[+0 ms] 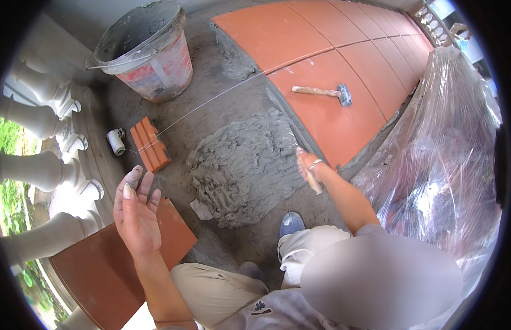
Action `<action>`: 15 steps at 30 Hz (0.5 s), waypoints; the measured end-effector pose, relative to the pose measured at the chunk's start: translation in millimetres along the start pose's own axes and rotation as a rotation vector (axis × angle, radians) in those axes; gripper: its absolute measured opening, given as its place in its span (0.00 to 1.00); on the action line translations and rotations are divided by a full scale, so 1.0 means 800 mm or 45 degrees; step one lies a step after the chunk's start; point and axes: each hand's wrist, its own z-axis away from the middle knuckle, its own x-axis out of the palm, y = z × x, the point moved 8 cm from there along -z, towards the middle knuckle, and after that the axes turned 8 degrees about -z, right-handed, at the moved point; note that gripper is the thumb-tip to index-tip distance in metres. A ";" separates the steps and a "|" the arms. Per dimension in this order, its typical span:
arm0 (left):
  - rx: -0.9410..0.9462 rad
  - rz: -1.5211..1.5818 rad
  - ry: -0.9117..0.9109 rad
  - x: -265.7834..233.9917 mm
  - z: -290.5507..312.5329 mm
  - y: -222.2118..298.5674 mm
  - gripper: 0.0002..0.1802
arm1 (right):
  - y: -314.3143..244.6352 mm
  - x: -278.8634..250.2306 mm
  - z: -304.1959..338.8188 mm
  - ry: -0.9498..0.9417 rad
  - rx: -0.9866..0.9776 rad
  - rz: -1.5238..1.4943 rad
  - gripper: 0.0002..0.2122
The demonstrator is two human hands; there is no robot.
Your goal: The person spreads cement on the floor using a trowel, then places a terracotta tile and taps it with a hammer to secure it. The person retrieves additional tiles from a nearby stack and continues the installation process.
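**Mortar bed (pixel 244 168) down, no tile over it**

At the centre we have the mortar bed, rough and ridged on the floor (pixel 228 107). By our judgement the work is partway along: the mortar is spread, but its top looks uneven and no tile covers it. Towards one and two o'clock, the laid tiles (pixel 349 102) already form a neat field, with a hammer (pixel 321 92) resting on them.

The wooden-handled tool (pixel 316 186) is at the bed's four o'clock margin, within our right fingers (pixel 306 159), which are curled round its handle; we cannot tell whether its far end touches the mortar. Our left fingers (pixel 146 184) are spread and carry nothing, at eight o'clock from the bed and well apart from the tool.

Farther out, a string (pixel 211 100) runs from a grooved brick (pixel 147 144) between nine and ten o'clock to the tiles, a spool (pixel 116 143) just beside the brick. A smeared bucket (pixel 156 71) stands near eleven, a loose tile (pixel 101 269) lies towards eight, and a plastic-wrapped heap (pixel 431 165) rises at three.
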 end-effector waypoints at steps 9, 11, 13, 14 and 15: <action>-0.045 -0.015 -0.013 0.005 -0.014 -0.008 0.24 | 0.061 -0.021 0.021 0.023 0.086 0.357 0.26; -0.065 -0.049 0.027 -0.002 -0.011 -0.010 0.24 | 0.085 -0.010 0.034 -0.018 0.179 0.109 0.25; -0.056 -0.011 -0.025 0.000 -0.010 -0.009 0.24 | 0.099 -0.003 0.042 -0.034 0.168 -0.029 0.25; -0.047 -0.016 -0.023 0.000 -0.008 -0.008 0.24 | 0.109 0.005 0.046 -0.122 0.213 -0.115 0.24; -0.057 -0.002 -0.047 0.002 -0.007 -0.008 0.24 | 0.110 0.003 0.048 -0.104 0.141 -0.098 0.25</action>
